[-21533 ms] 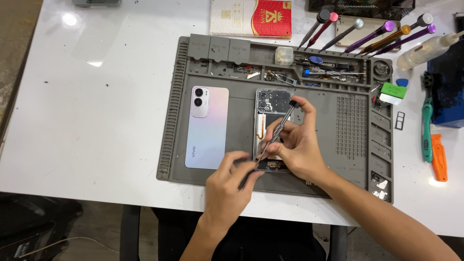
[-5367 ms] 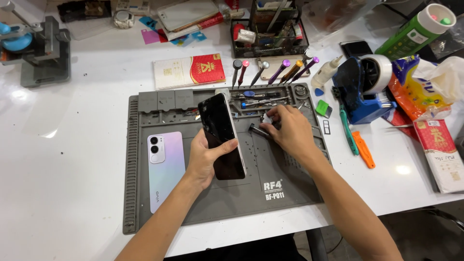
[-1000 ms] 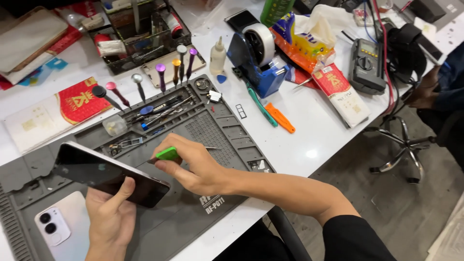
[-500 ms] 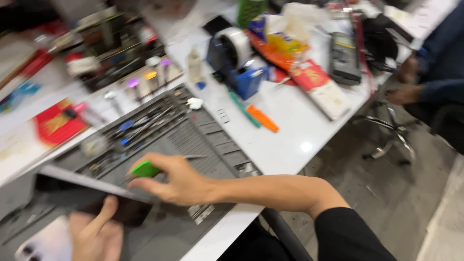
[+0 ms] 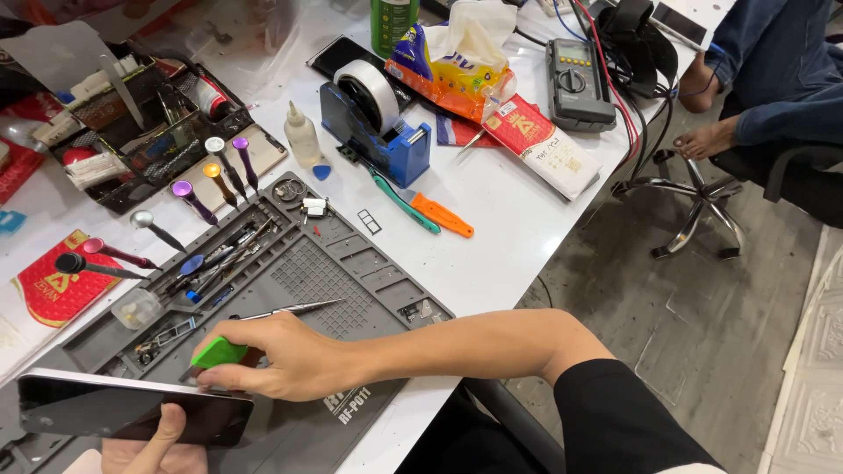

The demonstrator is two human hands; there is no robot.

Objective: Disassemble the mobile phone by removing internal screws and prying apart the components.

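Note:
My left hand [image 5: 154,443] holds a black phone [image 5: 132,408] by its lower edge at the bottom left, screen side toward me, above the grey repair mat [image 5: 351,272]. My right hand [image 5: 281,355] reaches in from the right and grips a small green pry tool [image 5: 218,353] against the phone's upper right edge. Thin metal tweezers [image 5: 294,309] stick out from between the right hand's fingers over the mat.
Several screwdrivers [image 5: 189,200] stand along the mat's far edge beside a tray of tools [image 5: 149,132]. A blue tape dispenser [image 5: 373,114], glue bottle [image 5: 303,139], orange knife [image 5: 443,215], multimeter [image 5: 580,81] and snack bag [image 5: 457,66] lie beyond. Another person's bare feet [image 5: 716,136] rest by a chair at the right.
The camera has swung right toward the table edge and floor. The phone has tilted nearly flat and low, and the right hand now presses the green tool against its edge.

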